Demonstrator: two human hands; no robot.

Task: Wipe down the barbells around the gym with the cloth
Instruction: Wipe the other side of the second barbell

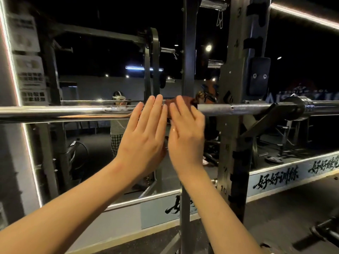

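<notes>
Head view. The barbell [238,108] runs level across mid-frame and sits in a rack hook [264,118] at right centre. It is a rigid, heavy steel bar, polished at left and knurled right of centre, so it is best wiped while racked. The cloth [189,102] is brown, soft and limp. It lies on the bar at frame centre, mostly hidden behind the hands, and should be pressed around the shaft. The left hand [145,131] and right hand [186,131] are side by side with fingers straight. They appear to lie flat against cloth and bar, and neither hand curls round anything.

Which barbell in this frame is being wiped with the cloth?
The chrome barbell resting in the rack: left hand and right hand press the brown cloth against it. The dark bar at bottom right is untouched.
</notes>
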